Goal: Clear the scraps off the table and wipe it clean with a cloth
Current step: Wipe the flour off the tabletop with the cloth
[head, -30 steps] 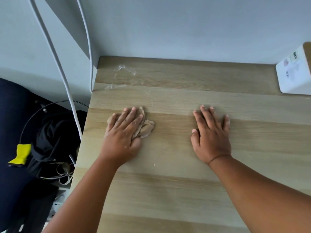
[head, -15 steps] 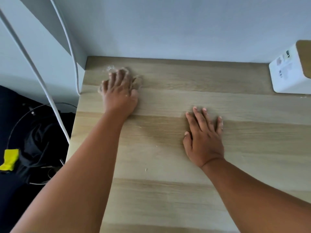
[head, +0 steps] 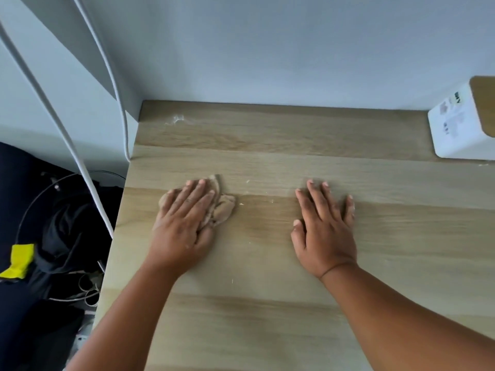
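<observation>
Lighting: soft, even daylight, moderately bright; wall (head: pixel 294 49) cool grey-blue. Shadows: faint, diffuse under the hands. Glare: none on table (head: pixel 267 303). Focus: slightly soft throughout. Distortion: wide-angle bending of cables (head: pixel 53 116) at left edge.

The table (head: pixel 267 317) is done in light oak-look wood grain, banded in paler and darker tan stripes. On it, a crumpled beige cloth (head: pixel 223 208) nearly gets lost against the grain, and tiny white specks (head: pixel 247 181) are scattered around it. A white box (head: pixel 460 127) with a tan top is seen at the table's far right corner. Left of the table, white cables (head: pixel 80 167), dark navy fabric (head: pixel 21 196) and a bright yellow patch (head: pixel 18 261) are visible.
</observation>
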A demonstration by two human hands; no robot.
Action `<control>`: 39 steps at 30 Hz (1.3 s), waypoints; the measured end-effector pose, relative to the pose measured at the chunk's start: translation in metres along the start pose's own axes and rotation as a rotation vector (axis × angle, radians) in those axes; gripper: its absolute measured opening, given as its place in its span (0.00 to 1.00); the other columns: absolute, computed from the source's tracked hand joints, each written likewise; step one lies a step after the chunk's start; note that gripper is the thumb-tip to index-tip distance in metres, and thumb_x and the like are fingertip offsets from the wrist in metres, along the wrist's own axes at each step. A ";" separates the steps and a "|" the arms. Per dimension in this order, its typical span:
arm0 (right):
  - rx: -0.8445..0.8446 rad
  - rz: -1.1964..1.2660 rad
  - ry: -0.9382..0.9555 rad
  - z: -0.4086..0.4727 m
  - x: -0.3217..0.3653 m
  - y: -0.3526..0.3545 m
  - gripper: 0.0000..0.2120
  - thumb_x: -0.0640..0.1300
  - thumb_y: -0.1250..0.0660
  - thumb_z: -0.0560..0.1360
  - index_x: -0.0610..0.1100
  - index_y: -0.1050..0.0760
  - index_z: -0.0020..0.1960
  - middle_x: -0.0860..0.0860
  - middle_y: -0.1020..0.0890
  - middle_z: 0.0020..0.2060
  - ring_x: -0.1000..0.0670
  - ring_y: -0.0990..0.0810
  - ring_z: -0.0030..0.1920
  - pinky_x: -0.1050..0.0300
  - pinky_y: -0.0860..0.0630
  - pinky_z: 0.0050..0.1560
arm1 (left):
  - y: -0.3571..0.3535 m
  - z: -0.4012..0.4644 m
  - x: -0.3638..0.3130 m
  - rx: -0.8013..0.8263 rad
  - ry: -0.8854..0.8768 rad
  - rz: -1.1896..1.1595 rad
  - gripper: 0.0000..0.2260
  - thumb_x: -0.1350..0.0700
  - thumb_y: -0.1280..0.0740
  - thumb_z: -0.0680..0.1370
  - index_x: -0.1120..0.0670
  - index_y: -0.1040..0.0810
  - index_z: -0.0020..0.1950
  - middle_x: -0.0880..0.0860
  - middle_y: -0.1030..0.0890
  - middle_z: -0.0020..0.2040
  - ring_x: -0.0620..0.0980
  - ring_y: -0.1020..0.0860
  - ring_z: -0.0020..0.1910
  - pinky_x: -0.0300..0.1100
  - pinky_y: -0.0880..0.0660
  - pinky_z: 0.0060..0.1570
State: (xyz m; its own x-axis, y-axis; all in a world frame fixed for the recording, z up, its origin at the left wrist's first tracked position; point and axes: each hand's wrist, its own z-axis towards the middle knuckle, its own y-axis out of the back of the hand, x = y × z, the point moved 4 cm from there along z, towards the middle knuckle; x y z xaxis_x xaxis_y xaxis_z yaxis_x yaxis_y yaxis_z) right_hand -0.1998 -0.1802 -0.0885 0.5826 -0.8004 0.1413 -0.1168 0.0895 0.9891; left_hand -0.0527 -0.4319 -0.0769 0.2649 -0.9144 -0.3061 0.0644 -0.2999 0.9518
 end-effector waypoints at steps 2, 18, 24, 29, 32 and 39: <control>0.000 -0.004 -0.001 0.000 0.000 0.000 0.31 0.53 0.45 0.77 0.49 0.37 0.80 0.49 0.42 0.82 0.44 0.46 0.82 0.28 0.50 0.77 | 0.006 0.018 0.020 -0.019 0.155 0.031 0.30 0.47 0.42 0.77 0.52 0.34 0.80 0.51 0.40 0.82 0.50 0.46 0.82 0.56 0.48 0.80; 0.021 -0.009 -0.002 0.000 0.002 0.000 0.32 0.53 0.45 0.77 0.49 0.38 0.80 0.49 0.42 0.82 0.45 0.48 0.83 0.29 0.51 0.78 | 0.010 0.143 -0.005 0.068 0.081 0.005 0.31 0.46 0.45 0.77 0.50 0.39 0.81 0.51 0.45 0.83 0.51 0.49 0.83 0.53 0.53 0.81; 0.023 0.002 -0.001 -0.001 0.001 0.003 0.32 0.53 0.46 0.78 0.48 0.39 0.81 0.49 0.42 0.82 0.44 0.48 0.83 0.28 0.51 0.77 | 0.020 0.100 0.050 0.011 0.199 0.012 0.31 0.46 0.45 0.78 0.49 0.42 0.82 0.48 0.46 0.83 0.47 0.51 0.82 0.52 0.52 0.81; 0.035 -0.003 -0.005 0.000 0.000 0.003 0.32 0.53 0.45 0.77 0.49 0.39 0.81 0.49 0.42 0.82 0.44 0.49 0.83 0.29 0.51 0.78 | 0.031 0.142 0.084 -0.115 0.564 0.018 0.33 0.45 0.48 0.77 0.54 0.41 0.80 0.55 0.43 0.83 0.56 0.48 0.82 0.54 0.51 0.80; 0.040 -0.002 -0.007 0.000 0.001 0.002 0.32 0.54 0.45 0.78 0.49 0.39 0.81 0.49 0.42 0.82 0.45 0.49 0.83 0.29 0.51 0.78 | 0.026 0.166 0.067 -0.095 0.621 0.032 0.32 0.46 0.46 0.78 0.58 0.42 0.81 0.58 0.45 0.83 0.58 0.50 0.82 0.56 0.53 0.80; 0.019 -0.007 0.002 -0.001 0.001 0.003 0.31 0.53 0.45 0.78 0.48 0.37 0.80 0.49 0.42 0.82 0.44 0.48 0.83 0.29 0.51 0.78 | 0.017 0.114 0.035 -0.075 0.208 -0.027 0.27 0.43 0.51 0.83 0.51 0.39 0.81 0.50 0.42 0.83 0.48 0.49 0.82 0.51 0.53 0.81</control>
State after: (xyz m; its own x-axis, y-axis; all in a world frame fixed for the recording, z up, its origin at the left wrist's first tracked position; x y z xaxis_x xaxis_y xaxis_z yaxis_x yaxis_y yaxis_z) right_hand -0.1991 -0.1804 -0.0858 0.5855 -0.7995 0.1341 -0.1281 0.0721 0.9891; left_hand -0.1522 -0.5003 -0.0743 0.4543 -0.8282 -0.3282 0.1436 -0.2955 0.9445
